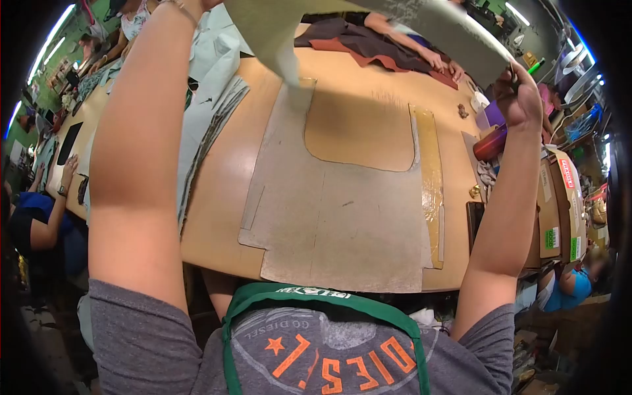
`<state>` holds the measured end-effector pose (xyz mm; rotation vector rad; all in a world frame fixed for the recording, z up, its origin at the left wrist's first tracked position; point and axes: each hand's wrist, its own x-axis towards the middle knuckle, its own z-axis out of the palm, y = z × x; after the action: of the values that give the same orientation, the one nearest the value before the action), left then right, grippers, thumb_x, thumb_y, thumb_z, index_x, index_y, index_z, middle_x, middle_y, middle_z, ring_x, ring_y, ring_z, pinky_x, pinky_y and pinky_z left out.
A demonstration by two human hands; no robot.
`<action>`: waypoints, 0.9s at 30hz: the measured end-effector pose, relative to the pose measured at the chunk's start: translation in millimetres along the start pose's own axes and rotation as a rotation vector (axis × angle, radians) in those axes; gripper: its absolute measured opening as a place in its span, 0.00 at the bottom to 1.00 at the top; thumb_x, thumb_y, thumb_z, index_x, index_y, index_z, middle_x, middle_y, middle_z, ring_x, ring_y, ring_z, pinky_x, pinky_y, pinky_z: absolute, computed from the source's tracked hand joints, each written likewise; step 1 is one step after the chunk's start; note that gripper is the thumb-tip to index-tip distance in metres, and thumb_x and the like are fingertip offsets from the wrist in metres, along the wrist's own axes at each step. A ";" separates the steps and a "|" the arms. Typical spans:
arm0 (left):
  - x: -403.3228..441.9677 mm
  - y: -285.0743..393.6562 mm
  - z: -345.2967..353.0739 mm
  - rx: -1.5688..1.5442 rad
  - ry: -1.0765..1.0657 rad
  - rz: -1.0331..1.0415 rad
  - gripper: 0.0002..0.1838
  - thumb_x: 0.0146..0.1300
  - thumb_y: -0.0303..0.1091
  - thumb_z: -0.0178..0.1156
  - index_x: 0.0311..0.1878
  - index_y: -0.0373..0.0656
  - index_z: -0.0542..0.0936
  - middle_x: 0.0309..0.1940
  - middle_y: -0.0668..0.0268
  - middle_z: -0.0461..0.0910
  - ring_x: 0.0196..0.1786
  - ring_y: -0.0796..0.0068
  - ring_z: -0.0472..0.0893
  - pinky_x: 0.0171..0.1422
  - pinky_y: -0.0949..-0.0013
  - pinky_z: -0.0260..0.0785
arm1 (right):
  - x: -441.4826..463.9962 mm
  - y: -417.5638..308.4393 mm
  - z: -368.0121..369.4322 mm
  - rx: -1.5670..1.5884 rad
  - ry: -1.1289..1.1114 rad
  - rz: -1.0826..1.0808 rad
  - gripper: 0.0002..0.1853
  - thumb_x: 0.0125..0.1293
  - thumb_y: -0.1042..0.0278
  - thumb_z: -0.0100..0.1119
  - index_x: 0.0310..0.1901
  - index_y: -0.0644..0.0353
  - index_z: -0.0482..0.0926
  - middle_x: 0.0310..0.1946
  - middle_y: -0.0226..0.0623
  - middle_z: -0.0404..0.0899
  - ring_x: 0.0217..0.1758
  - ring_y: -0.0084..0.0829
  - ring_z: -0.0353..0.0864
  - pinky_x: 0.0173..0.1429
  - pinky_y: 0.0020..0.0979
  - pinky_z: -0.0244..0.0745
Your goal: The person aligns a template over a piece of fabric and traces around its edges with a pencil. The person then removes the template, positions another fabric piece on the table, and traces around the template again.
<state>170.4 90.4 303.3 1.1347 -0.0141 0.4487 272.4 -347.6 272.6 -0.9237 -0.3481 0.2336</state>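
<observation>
Left arm (141, 145) is raised, its grip I cannot tell. Right hand (519, 95) pinches the grey sheet (454, 46), perhaps to clear the panel (349, 220) at the table's (217, 243) near edge.

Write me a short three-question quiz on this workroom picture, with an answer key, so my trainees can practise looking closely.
1. True or false: the large grey template lying on the table is a plain rectangle with no cut-out.

2. Choose one. The person's right hand is:
A) resting flat on the table
B) gripping the edge of the raised sheet
C) pressing down on the template

3. Fill in the missing word: the apron worn over the grey shirt is ____ in colour.

Key: 1. False; 2. B; 3. green.
</observation>
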 end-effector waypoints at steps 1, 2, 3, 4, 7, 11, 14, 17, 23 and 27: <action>-20.3 -8.6 2.9 0.020 0.002 -0.003 0.12 0.55 0.36 0.45 0.32 0.37 0.72 0.29 0.57 0.76 0.35 0.59 0.77 0.44 0.57 0.70 | -10.5 9.2 -4.6 -0.051 0.048 0.003 0.05 0.56 0.76 0.55 0.34 0.64 0.72 0.25 0.34 0.74 0.22 0.20 0.73 0.20 0.15 0.64; -38.2 -17.9 5.0 0.040 0.004 -0.010 0.13 0.55 0.37 0.45 0.32 0.36 0.72 0.29 0.57 0.77 0.36 0.59 0.78 0.44 0.57 0.70 | -23.4 22.0 -13.2 -0.102 0.099 0.008 0.05 0.56 0.76 0.55 0.34 0.64 0.72 0.24 0.34 0.74 0.22 0.21 0.73 0.20 0.15 0.64; -51.9 -34.7 -9.4 0.032 0.048 -0.013 0.19 0.58 0.39 0.43 0.43 0.33 0.71 0.34 0.56 0.78 0.35 0.59 0.78 0.50 0.58 0.69 | -37.4 36.4 -22.4 -0.154 0.152 0.014 0.05 0.55 0.76 0.56 0.34 0.64 0.72 0.24 0.34 0.73 0.22 0.21 0.73 0.20 0.15 0.64; -38.2 -52.4 -73.3 -0.179 -0.591 -0.245 0.16 0.62 0.35 0.43 0.45 0.33 0.72 0.45 0.59 0.75 0.48 0.65 0.74 0.56 0.63 0.65 | -52.5 53.9 -31.6 -0.183 0.196 0.050 0.06 0.55 0.75 0.57 0.33 0.63 0.71 0.23 0.33 0.73 0.20 0.21 0.72 0.19 0.15 0.63; -128.7 -132.7 -67.6 -0.076 0.214 -0.291 0.18 0.62 0.34 0.46 0.52 0.33 0.68 0.49 0.58 0.73 0.50 0.65 0.73 0.56 0.63 0.66 | -98.0 114.6 -71.2 -0.290 0.344 0.224 0.05 0.56 0.72 0.57 0.32 0.58 0.70 0.20 0.28 0.72 0.16 0.19 0.70 0.15 0.14 0.60; -216.6 -212.6 -74.8 -0.104 0.473 -0.582 0.17 0.60 0.35 0.50 0.49 0.36 0.68 0.47 0.59 0.72 0.49 0.63 0.73 0.53 0.57 0.67 | -161.1 165.7 -107.5 -0.252 0.544 0.462 0.11 0.54 0.71 0.60 0.38 0.57 0.71 0.22 0.27 0.72 0.16 0.19 0.70 0.14 0.14 0.57; -244.6 -232.1 -63.4 0.157 0.426 -0.702 0.17 0.57 0.30 0.55 0.48 0.35 0.67 0.44 0.60 0.73 0.46 0.65 0.73 0.52 0.61 0.67 | -194.4 184.5 -134.9 -0.277 0.498 0.488 0.16 0.51 0.72 0.62 0.42 0.60 0.69 0.24 0.29 0.73 0.19 0.20 0.71 0.18 0.16 0.62; -261.0 -235.4 -53.6 0.438 0.360 -0.662 0.18 0.54 0.26 0.58 0.47 0.34 0.66 0.43 0.59 0.72 0.45 0.68 0.73 0.51 0.64 0.67 | -198.3 191.7 -121.1 -0.572 0.432 0.321 0.19 0.50 0.75 0.62 0.44 0.63 0.68 0.27 0.30 0.74 0.23 0.21 0.73 0.25 0.19 0.67; -316.4 -222.9 -52.4 0.416 0.355 -0.704 0.20 0.49 0.25 0.62 0.43 0.35 0.65 0.37 0.60 0.73 0.37 0.72 0.76 0.40 0.68 0.72 | -243.7 174.8 -138.7 -0.723 0.406 0.343 0.21 0.47 0.81 0.60 0.45 0.65 0.67 0.31 0.33 0.75 0.28 0.21 0.74 0.30 0.23 0.71; -356.9 -203.3 -54.8 0.436 0.368 -0.887 0.18 0.50 0.25 0.62 0.42 0.35 0.65 0.31 0.63 0.74 0.32 0.74 0.76 0.37 0.72 0.71 | -271.5 160.1 -139.7 -0.774 0.405 0.383 0.24 0.49 0.78 0.60 0.49 0.65 0.66 0.25 0.30 0.73 0.24 0.18 0.71 0.26 0.20 0.68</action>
<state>-94.8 -52.2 18.7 1.3359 0.9123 -0.1559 69.5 -450.1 13.2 -1.7703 0.1428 0.2573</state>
